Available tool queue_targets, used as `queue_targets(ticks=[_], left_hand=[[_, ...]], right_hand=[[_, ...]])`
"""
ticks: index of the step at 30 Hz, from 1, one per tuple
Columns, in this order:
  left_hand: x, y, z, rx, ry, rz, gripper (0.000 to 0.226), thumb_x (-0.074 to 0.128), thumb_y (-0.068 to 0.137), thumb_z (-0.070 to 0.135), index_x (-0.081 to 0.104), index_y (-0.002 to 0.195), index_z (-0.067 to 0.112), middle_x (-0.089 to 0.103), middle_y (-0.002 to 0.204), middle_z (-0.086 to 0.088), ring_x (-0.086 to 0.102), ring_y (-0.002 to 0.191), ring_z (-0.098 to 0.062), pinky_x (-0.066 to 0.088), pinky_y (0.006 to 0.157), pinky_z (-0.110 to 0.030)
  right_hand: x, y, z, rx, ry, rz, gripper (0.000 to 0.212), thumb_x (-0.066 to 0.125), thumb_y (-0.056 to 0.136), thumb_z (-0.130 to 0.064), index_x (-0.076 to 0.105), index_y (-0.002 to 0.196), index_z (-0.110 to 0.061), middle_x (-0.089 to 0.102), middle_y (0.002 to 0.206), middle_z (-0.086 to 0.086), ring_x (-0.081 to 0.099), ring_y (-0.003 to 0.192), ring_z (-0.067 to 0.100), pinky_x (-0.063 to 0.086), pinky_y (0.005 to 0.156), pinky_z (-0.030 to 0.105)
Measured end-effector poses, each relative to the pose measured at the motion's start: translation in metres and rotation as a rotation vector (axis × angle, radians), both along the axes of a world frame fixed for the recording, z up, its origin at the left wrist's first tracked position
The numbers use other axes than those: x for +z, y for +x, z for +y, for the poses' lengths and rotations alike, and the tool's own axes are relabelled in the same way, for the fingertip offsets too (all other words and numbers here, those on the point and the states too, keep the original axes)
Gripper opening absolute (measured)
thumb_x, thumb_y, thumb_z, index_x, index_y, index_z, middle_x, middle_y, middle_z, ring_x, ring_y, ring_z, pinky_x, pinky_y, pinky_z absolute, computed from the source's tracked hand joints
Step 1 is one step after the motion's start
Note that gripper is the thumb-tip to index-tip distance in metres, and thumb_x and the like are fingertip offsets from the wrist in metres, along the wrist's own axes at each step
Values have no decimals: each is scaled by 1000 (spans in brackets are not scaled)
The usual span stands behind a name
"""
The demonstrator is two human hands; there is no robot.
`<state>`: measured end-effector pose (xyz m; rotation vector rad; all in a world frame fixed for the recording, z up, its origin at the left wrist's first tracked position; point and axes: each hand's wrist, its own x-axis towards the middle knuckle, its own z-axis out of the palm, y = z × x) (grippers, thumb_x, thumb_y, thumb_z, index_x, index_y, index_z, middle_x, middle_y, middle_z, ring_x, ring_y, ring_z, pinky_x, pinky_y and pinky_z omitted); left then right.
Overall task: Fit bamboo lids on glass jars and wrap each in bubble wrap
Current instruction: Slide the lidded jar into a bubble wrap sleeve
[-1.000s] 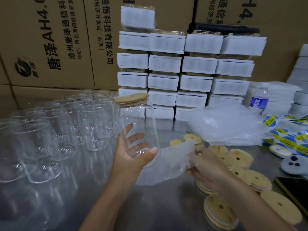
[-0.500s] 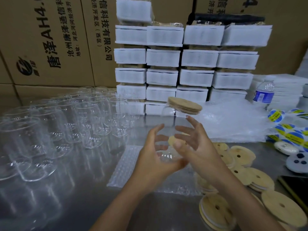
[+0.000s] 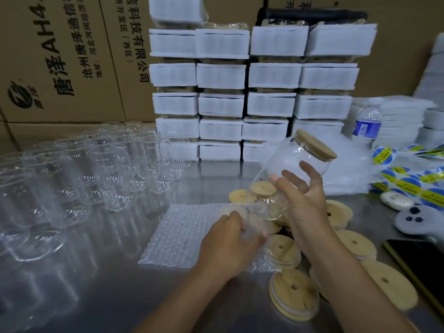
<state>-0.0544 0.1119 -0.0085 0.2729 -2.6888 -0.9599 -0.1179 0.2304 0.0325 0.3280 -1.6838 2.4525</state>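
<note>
Empty jars (image 3: pixel 115 186) stand well left of the fingers. Left hand (image 3: pixel 230 239), fingers curled, pins wrap (image 3: pixel 177 236) to the table (image 3: pixel 120 296). Right hand (image 3: pixel 305 203) clasps a tilted jar (image 3: pixel 295 164), lid (image 3: pixel 314 145) fitted beyond its fingertips, loose lids (image 3: pixel 294 296) below

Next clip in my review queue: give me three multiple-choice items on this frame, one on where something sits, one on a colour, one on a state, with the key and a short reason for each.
1. Where does the flat sheet of clear bubble wrap lie?
A. On the steel table in front of the person
B. On top of the white box stack
C. Inside a cardboard carton

2. What colour is the label on the plastic water bottle?
A. Red
B. Blue
C. Green

3. What state is the clear glass jar in the right hand in?
A. Upright and open
B. Tilted, with a round bamboo lid fitted
C. Already wrapped

Key: 1 A, it is spread on the table under the left hand; 2 B, the band is blue; 3 B, the jar leans with its lid on.
</note>
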Motion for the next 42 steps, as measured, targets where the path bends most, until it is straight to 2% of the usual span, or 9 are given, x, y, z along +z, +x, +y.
queue_targets(ticks=[3,8,14,20,23,30,34,37,42], left_hand=[[-4,2,-2,10,-67,-55,24,59,84,45,50,84,24,59,88,6,59,86,-19,43,69,-32],[-7,4,-7,-10,-129,-12,8,55,88,30,53,80,29,63,80,6,62,83,-17,45,69,-30],[-9,8,-25,-14,21,-22,20,50,89,14,58,73,24,62,59,6,65,63,-18,55,67,-38],[-8,13,-34,13,-132,-97,34,62,79,59,52,71,28,62,66,11,58,68,-6,43,63,-27],[-8,13,-36,3,-138,-111,30,65,80,54,52,70,28,61,65,10,61,71,-11,45,64,-28],[-4,7,-45,4,334,127,31,68,87,24,57,58,21,45,41,15,41,40,0,40,49,-19],[1,5,-45,33,599,239,27,65,89,22,62,64,11,43,42,15,35,40,1,33,45,-10],[4,6,-44,37,770,277,24,62,91,23,68,75,6,60,60,7,50,58,-6,42,62,-20],[7,9,-48,28,894,276,28,60,88,39,73,86,14,64,75,-6,54,69,-15,43,72,-29]], right_hand=[[-1,1,-1,75,-116,-92,61,82,63,-23,49,111,-37,62,122,8,64,105,20,51,92,43],[6,2,1,175,-321,-128,67,77,51,-25,50,113,-28,69,99,0,68,90,17,56,63,27],[4,5,3,217,-329,-145,62,75,57,-23,50,114,-26,71,93,-2,64,102,21,46,100,44],[6,8,1,238,-341,-174,77,72,59,-26,45,130,-18,66,103,5,61,114,29,51,90,36],[5,11,1,265,-332,-170,72,71,60,-27,45,128,-19,67,102,2,62,113,28,51,86,35],[6,14,1,392,-379,-174,32,65,73,-34,54,100,-19,57,131,15,60,116,32,44,102,49],[9,17,-2,403,-417,-188,60,81,59,-46,54,104,-16,65,115,14,64,110,32,50,94,46],[6,14,-2,347,-322,-159,38,72,75,-38,56,102,-17,63,115,12,65,105,30,43,102,52],[0,17,-4,246,-157,-99,73,73,57,-35,51,124,-14,66,110,7,66,102,24,53,88,39]])
